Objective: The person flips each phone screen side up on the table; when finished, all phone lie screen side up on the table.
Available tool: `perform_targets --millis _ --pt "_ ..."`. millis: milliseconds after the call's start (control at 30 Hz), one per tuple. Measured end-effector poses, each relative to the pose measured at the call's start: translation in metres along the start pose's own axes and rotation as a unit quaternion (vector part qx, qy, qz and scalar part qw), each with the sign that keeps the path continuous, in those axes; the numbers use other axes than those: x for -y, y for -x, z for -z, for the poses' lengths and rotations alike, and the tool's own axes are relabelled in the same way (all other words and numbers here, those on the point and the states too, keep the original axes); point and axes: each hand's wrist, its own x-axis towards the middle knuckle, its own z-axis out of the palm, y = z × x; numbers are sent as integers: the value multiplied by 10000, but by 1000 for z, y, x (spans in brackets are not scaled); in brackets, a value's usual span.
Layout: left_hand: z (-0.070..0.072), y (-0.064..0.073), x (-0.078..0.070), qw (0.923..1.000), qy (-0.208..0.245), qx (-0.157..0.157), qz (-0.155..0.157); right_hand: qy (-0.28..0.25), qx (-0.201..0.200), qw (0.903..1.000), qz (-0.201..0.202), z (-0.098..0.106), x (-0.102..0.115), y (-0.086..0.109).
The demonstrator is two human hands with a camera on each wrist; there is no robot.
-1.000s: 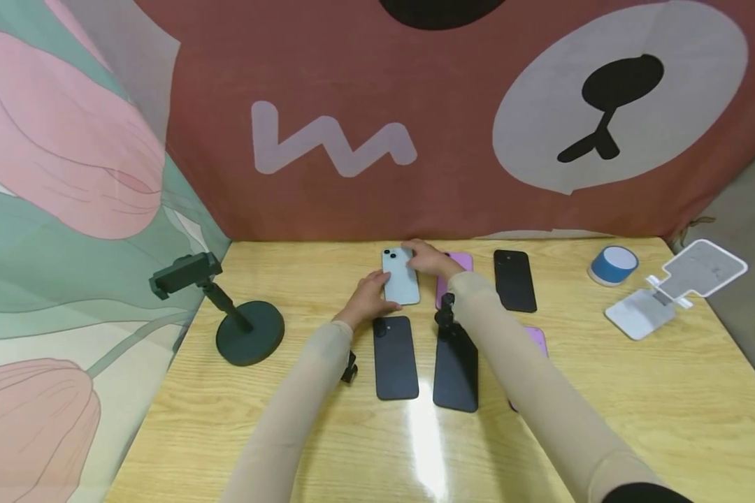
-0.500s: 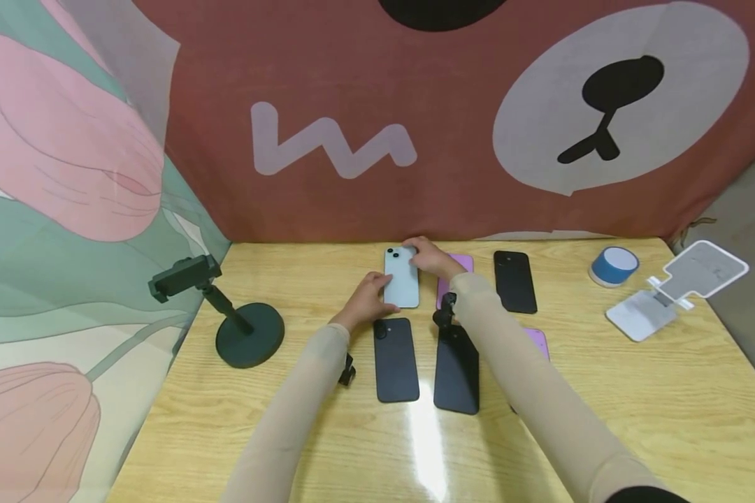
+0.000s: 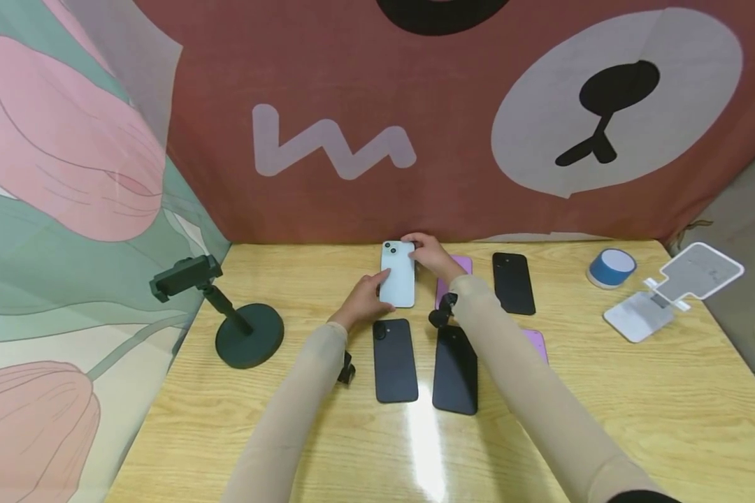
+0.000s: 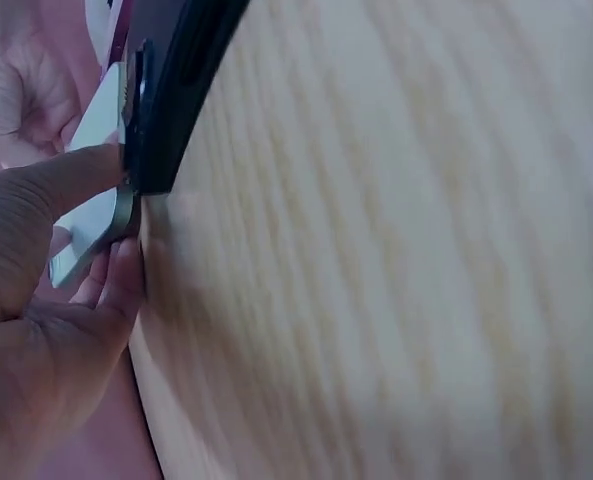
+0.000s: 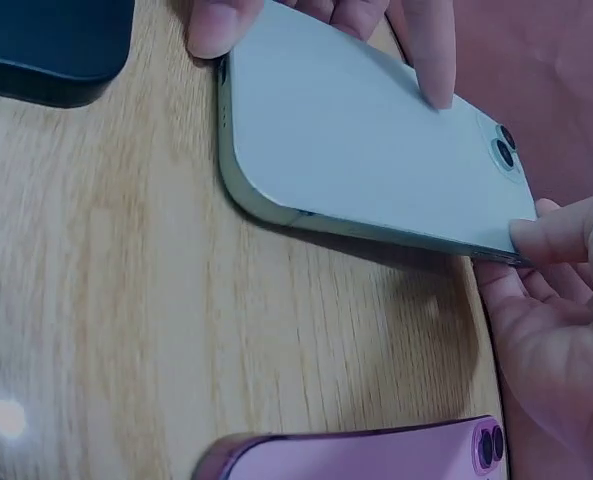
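A light blue smartphone (image 3: 398, 276) is back side up near the table's far edge, its two camera lenses at the far end. In the right wrist view, that camera end of the phone (image 5: 366, 150) is raised, with a shadow beneath. My right hand (image 3: 434, 256) pinches the far right corner, thumb on the back and fingers underneath. At the left side and near end, my left hand (image 3: 361, 300) holds it, one fingertip on the back. Just below lies a dark smartphone (image 3: 396, 360); to the right, a purple smartphone (image 3: 462, 264) is partly hidden by my right hand.
Another dark phone (image 3: 456, 374), a black phone (image 3: 514, 283) and a second purple phone (image 3: 537, 342) lie around the right arm. A dark green phone stand (image 3: 249, 335) is at left. A blue-white cylinder (image 3: 612, 268) and white folding stand (image 3: 642, 314) are at right.
The light blue phone has shifted slightly left, and its camera end has come up a little. My right hand has moved slightly with it; the other phones stay put.
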Motion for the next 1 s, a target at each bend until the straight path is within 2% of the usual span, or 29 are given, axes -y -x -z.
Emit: perform_targets --millis 167,300,400,533,733,867,1000 --pt "5 3 3 9994 319 -129 29 -187 -126 9997 -49 -1 5 2" --pt "8 8 5 9973 720 -7 169 -64 2 9998 -174 -2 7 5" --pt "10 12 6 9913 1279 47 317 -74 46 9997 -237 -2 6 5" --pt "13 15 6 9811 1892 -46 404 -340 45 9991 -267 -1 2 5" --pt "12 19 6 9692 2429 -130 379 -803 132 9962 -295 0 4 7" --pt "10 21 5 9617 2708 -189 385 -926 182 9952 -273 2 5 10" --pt "9 25 4 9604 2744 -245 410 -1079 231 9935 -288 4 4 13"
